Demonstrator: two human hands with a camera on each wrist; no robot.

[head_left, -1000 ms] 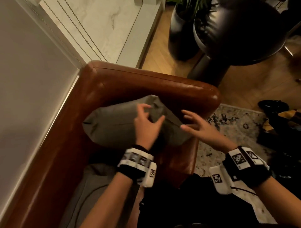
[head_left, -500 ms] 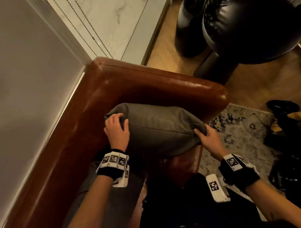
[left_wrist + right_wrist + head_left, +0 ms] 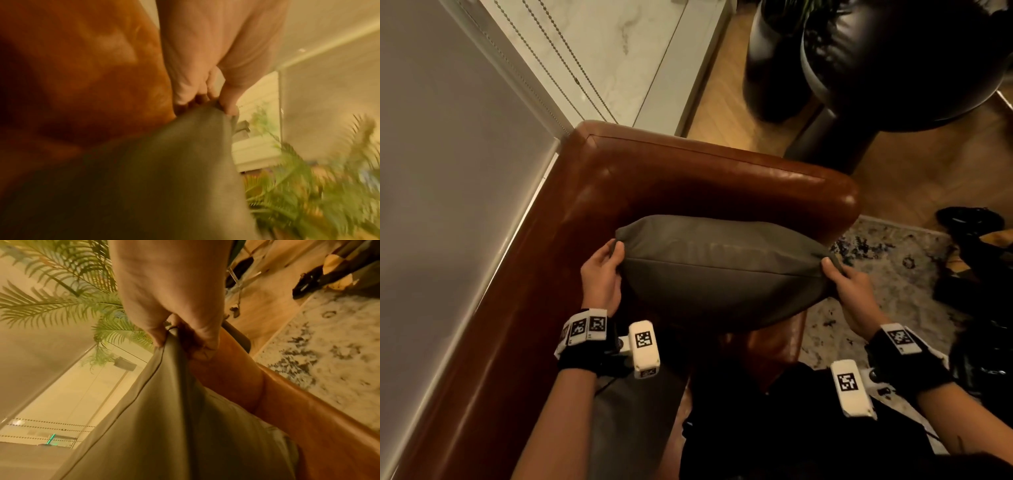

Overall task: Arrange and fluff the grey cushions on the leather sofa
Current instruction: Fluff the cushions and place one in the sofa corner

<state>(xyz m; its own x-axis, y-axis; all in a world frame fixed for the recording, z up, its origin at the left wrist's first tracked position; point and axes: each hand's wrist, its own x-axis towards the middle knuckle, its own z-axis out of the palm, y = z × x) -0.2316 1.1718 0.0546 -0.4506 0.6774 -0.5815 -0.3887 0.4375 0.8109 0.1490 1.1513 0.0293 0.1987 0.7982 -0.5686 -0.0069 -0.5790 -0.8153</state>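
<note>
I count one grey cushion (image 3: 726,270) between my hands, and a second grey cushion (image 3: 633,421) lying on the seat below it, so two in all. There is one brown leather sofa (image 3: 688,171). I have two hands on the upper cushion: my left hand (image 3: 601,274) and my right hand (image 3: 851,291). Each wrist carries one black strap, two altogether. On the floor I see one patterned rug (image 3: 893,260) and one dark plant pot (image 3: 774,68).
</note>
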